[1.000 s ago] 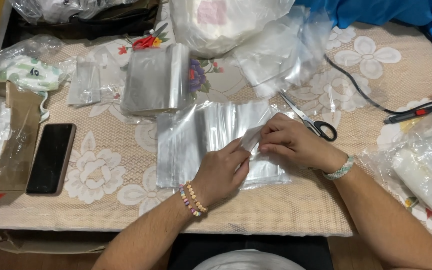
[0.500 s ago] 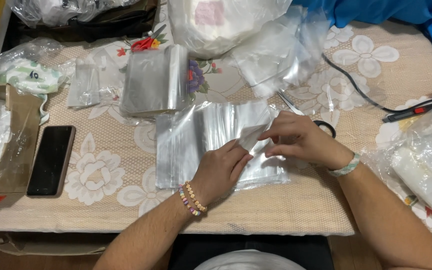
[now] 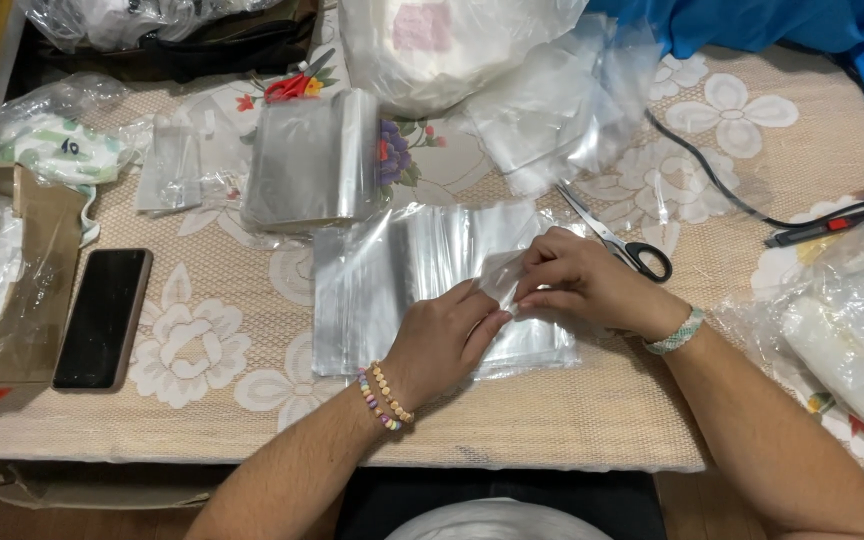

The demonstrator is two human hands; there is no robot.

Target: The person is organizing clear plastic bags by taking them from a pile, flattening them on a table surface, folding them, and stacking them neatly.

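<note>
Running left to right along the table (image 3: 572,420): a brown cardboard box (image 3: 27,250) is cut off by the left edge, its contents a pale blur behind plastic. One dark phone (image 3: 102,318) lies flat just beside it, with bare tablecloth below and to its right. Above the phone sits a crumpled bag with a white and green item (image 3: 47,145); what it is cannot be made out. One small clear bag (image 3: 174,170) lies next, then one thick stack of clear bags (image 3: 310,160), upright at its right side.

At centre, a flat pile of clear zip bags (image 3: 392,290) lies near the table's front edge; the number of bags in it cannot be counted. The left hand (image 3: 447,340), with two bead bracelets on its wrist, rests palm down on the pile, fingers pressed flat and close together. The right hand (image 3: 577,285), one woven band on its wrist, pinches a folded corner of the top bag between thumb and fingers, just beside the left fingertips. Its palm hides the pile's right edge.

One pair of scissors (image 3: 617,240) lies touching the pile's upper right. Open tablecloth follows. One black cable (image 3: 742,195) curves toward one red and black tool (image 3: 832,225). A bulging clear bag (image 3: 842,320) is cut off at the right edge.
</note>
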